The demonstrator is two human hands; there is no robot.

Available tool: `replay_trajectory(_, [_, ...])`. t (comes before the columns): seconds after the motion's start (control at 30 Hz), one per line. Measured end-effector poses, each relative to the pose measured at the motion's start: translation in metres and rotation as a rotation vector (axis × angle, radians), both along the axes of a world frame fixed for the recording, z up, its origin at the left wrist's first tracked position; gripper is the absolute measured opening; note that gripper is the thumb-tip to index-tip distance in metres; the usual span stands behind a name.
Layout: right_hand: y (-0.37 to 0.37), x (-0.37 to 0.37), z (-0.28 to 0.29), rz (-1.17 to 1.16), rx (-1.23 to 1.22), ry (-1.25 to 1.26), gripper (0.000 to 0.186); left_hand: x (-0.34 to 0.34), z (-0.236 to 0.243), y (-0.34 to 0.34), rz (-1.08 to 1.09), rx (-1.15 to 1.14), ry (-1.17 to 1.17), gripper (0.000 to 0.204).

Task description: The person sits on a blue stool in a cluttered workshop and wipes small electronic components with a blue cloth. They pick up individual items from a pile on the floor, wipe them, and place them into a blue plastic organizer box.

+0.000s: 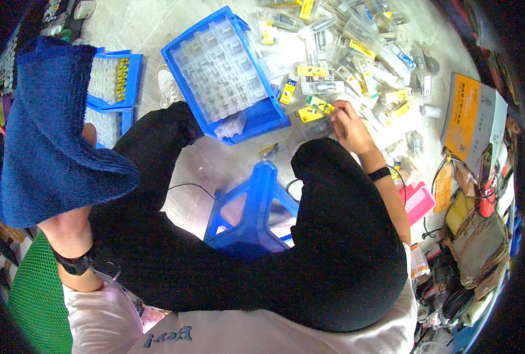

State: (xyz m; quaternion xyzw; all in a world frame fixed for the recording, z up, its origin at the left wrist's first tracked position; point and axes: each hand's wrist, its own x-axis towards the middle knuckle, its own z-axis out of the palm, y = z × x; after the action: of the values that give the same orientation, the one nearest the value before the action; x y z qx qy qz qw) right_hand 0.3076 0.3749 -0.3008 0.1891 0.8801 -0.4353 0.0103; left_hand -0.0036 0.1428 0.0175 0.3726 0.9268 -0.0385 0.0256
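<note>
My right hand reaches out over my knee to the floor. Its fingertips pinch a small clear packet with a yellow and green label, at the near edge of a spread of several similar packets. My left hand is raised at the left and almost wholly covered by a thick dark blue towel that it holds up; only a bit of finger shows past the cloth. A black band sits on each wrist.
A blue tray of clear plastic boxes stands on the floor ahead. Smaller blue trays lie partly under the towel. I sit on a blue stool. At the right are an orange and white box, a pink object and tangled cables.
</note>
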Motion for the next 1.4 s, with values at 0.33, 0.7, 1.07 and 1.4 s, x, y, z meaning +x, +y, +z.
replay_trajectory(0.33, [0.015, -0.077, -0.01, 0.069, 0.276, -0.035, 0.05, 0.005, 0.004, 0.004, 0.01, 0.093, -0.051, 0.046])
replay_trajectory(0.7, [0.03, -0.083, -0.014, 0.035, 0.385, -0.087, 0.052, 0.001, -0.001, 0.004, -0.155, 0.064, 0.086, 0.046])
replay_trajectory(1.07, [0.1, -0.006, 0.036, -0.739, -0.367, 0.077, 0.052, 0.001, -0.002, 0.004, -0.168, 0.045, 0.109, 0.047])
replay_trajectory(1.4, [0.112, 0.027, -0.027, -0.755, 0.612, -0.04, 0.076, 0.002, 0.006, 0.012, -0.221, -0.008, 0.122, 0.048])
